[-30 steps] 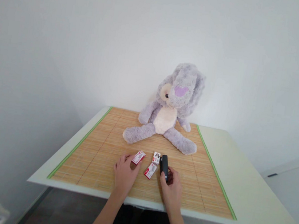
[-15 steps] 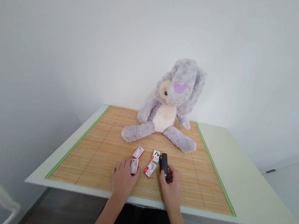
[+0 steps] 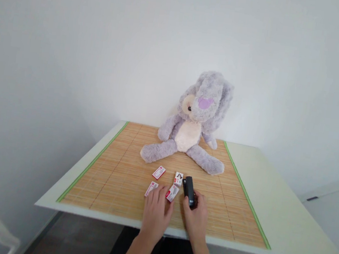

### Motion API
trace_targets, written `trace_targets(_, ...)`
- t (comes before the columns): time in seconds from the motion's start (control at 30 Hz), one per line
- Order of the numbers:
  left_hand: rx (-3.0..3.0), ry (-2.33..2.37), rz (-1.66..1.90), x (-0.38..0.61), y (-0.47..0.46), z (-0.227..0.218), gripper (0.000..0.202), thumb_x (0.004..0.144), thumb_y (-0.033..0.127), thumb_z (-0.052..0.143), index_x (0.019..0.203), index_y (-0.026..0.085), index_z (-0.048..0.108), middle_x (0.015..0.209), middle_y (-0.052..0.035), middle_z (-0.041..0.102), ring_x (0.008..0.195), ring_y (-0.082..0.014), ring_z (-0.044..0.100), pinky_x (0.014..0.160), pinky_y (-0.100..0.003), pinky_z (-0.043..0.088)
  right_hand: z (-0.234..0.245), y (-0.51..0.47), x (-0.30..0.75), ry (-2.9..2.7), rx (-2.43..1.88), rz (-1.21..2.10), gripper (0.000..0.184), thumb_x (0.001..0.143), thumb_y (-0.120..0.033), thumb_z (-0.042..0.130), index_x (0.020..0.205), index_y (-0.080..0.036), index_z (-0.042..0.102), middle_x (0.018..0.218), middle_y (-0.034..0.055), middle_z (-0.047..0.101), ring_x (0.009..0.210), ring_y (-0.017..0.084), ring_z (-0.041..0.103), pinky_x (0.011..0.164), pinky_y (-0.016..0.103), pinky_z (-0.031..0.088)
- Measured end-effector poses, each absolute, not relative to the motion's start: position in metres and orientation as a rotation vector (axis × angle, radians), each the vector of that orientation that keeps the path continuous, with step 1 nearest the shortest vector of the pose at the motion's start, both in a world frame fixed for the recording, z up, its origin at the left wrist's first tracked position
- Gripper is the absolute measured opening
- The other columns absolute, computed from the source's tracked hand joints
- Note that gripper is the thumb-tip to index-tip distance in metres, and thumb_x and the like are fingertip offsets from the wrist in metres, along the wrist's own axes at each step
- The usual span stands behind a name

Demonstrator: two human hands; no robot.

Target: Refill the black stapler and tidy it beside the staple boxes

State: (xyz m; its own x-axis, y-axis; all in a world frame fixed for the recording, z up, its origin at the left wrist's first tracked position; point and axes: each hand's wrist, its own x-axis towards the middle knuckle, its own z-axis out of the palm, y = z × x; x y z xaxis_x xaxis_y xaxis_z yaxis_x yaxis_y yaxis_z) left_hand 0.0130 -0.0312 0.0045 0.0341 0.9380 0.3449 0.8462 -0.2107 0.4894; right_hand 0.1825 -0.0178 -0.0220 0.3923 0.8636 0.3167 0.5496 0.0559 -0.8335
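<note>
So, the left hand [image 3: 157, 211] is out over the tan woven bamboo mat [image 3: 111, 190], thumb and forefinger parted about the near end of a small white-and-red cardboard box [image 3: 172, 193]; whether skin meets card, I can't tell. That box lies flat just ahead of the hand, towards its thumb side, long axis slanting away and to the right, far end touching or nearly touching a small white box with a dark picture [image 3: 178, 178]. The left hand is clearly the nearer one to it. And across the gap, the right hand [image 3: 196, 218] has thumb and fingers closed about the near end of a black oblong stapler [image 3: 189, 190], which points away and slightly left. Out left, a red-edged white box [image 3: 150, 187] sits partly covered by the left hand's fingers.
</note>
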Motion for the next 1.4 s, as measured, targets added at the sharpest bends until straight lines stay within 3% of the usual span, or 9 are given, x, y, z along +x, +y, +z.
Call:
trace_targets(0.17, 2.204, 1.732, 0.836, 0.044, -0.015, 0.008, 0.044, 0.098, 0.032, 0.050, 0.141, 0.027, 0.053, 0.139, -0.0095, 0.055, 0.123, -0.0298, 0.051, 0.106, -0.047, 0.042, -0.022, -0.020, 0.183, -1.272, -1.630, 0.372, 0.036, 0.089, -0.042, 0.061, 0.118, -0.022, 0.066, 0.105, 0.0066, 0.068, 0.097, 0.025, 0.064, 0.086, 0.037, 0.050)
trace_targets(0.37, 2.268, 1.781, 0.785, 0.042, -0.006, 0.005, 0.059, 0.099, 0.031, 0.051, 0.156, 0.028, 0.036, 0.135, -0.0089, 0.055, 0.117, -0.0281, 0.050, 0.100, -0.043, 0.041, -0.023, -0.020, 0.183, -1.273, -1.625, 0.371, 0.037, 0.089, -0.045, 0.061, 0.118, -0.022, 0.065, 0.105, 0.0064, 0.068, 0.098, 0.025, 0.064, 0.087, 0.036, 0.050)
trace_targets(0.57, 2.208, 1.848, 0.793, 0.034, -0.018, 0.007, 0.034, 0.097, 0.028, 0.050, 0.130, 0.024, 0.057, 0.122, -0.0072, 0.057, 0.114, -0.0266, 0.051, 0.101, -0.043, 0.039, -0.022, -0.019, 0.185, -1.285, -1.636, 0.337, 0.035, 0.089, -0.041, 0.058, 0.116, -0.021, 0.066, 0.106, 0.0076, 0.068, 0.098, 0.025, 0.063, 0.090, 0.038, 0.049)
trace_targets(0.67, 2.229, 1.752, 0.762, 0.029, -0.026, 0.012, 0.031, 0.091, 0.024, 0.055, 0.122, 0.026, 0.060, 0.120, -0.0064, 0.057, 0.114, -0.0266, 0.050, 0.101, -0.043, 0.039, -0.019, -0.020, 0.185, -1.300, -1.635, 0.322, 0.032, 0.090, -0.040, 0.057, 0.114, -0.021, 0.065, 0.106, 0.0081, 0.067, 0.102, 0.027, 0.062, 0.093, 0.039, 0.048)
trace_targets(0.87, 2.213, 1.623, 0.779, 0.022, -0.034, 0.020, 0.042, 0.082, 0.020, 0.061, 0.124, 0.029, 0.059, 0.126, -0.0042, 0.057, 0.118, -0.0261, 0.048, 0.103, -0.041, 0.038, -0.017, -0.018, 0.194, -1.371, -1.617, 0.383, 0.028, 0.090, -0.037, 0.058, 0.112, -0.022, 0.064, 0.107, 0.0080, 0.068, 0.101, 0.026, 0.062, 0.091, 0.038, 0.048)
trace_targets(1.07, 2.198, 1.581, 0.800, 0.025, -0.036, 0.023, 0.034, 0.082, 0.025, 0.066, 0.116, 0.029, 0.062, 0.124, -0.0028, 0.059, 0.116, -0.0256, 0.050, 0.103, -0.042, 0.039, -0.017, -0.016, 0.213, -1.556, -1.637, 0.442, 0.020, 0.092, -0.040, 0.057, 0.102, -0.023, 0.063, 0.095, 0.0042, 0.067, 0.087, 0.024, 0.062, 0.080, 0.035, 0.047)
trace_targets(1.4, 2.165, 1.538, 0.793, 0.022, -0.033, 0.027, 0.031, 0.086, 0.025, 0.064, 0.116, 0.030, 0.064, 0.126, -0.0029, 0.061, 0.117, -0.0250, 0.052, 0.103, -0.042, 0.042, -0.017, -0.017, 0.210, -1.628, -1.615, 0.435, 0.018, 0.091, -0.035, 0.058, 0.105, -0.023, 0.061, 0.097, 0.0035, 0.063, 0.091, 0.024, 0.062, 0.082, 0.036, 0.048)
